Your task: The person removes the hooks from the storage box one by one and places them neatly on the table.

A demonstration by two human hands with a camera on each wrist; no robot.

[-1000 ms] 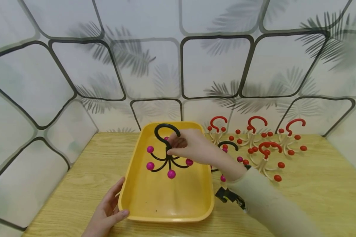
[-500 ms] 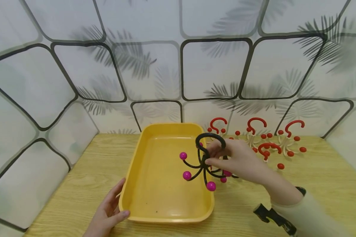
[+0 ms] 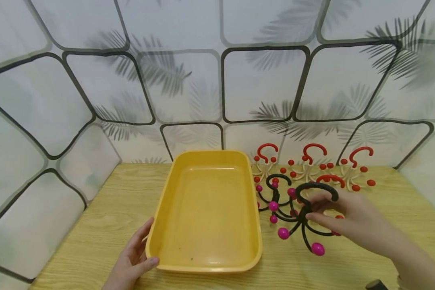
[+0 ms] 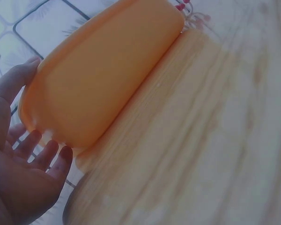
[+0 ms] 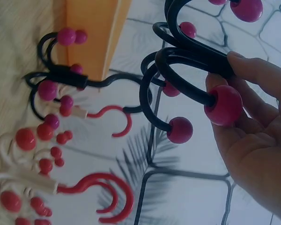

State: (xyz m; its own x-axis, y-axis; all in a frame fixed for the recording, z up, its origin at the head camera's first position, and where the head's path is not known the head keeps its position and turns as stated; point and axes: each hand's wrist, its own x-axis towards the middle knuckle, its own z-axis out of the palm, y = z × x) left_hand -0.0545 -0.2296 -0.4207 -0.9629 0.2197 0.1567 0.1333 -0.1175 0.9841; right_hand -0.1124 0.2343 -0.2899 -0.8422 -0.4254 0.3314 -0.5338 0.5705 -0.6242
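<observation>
My right hand pinches the stem of a black multi-arm hook hanger with pink ball tips, between thumb and fingers. It is held upright, hook at the top, to the right of the yellow tray. In the right wrist view the black hanger's curved arms fan out from the fingertips. A second black hanger with pink balls stands on the table against the tray's right side, partly overlapped by the held one. My left hand holds the tray's front left corner, thumb at the rim and fingers along the outer wall.
Several cream hangers with red hooks and red balls stand at the back right. One of them, with a red hook, is partly hidden behind my right hand. The wood-grain table meets a patterned wall behind.
My right hand has carried the black hanger from over the tray rightward and toward me, past the tray's right rim. The left hand stays at the tray's corner.
</observation>
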